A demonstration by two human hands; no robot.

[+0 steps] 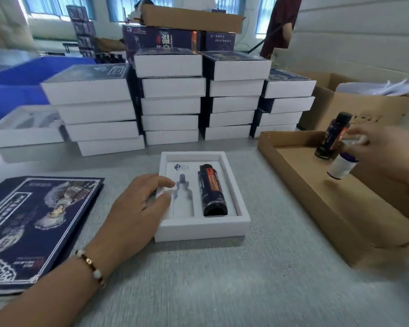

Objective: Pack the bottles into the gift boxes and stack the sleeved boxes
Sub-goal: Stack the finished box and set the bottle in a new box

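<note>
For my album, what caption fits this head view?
Left hand steadies gift box; right hand brings white bottle.

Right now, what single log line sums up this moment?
left hand rests on open box | dark bottle in right slot | left slot empty | right hand holds white bottle over cardboard tray

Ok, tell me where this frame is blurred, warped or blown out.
Head view: the right hand and the white bottle it holds are motion-smeared; the left hand and the white gift box are fairly sharp. Wide-angle distortion bows the stacked boxes and the table edges. The back windows are overexposed; the tabletop is evenly lit, with soft shadows.
</note>
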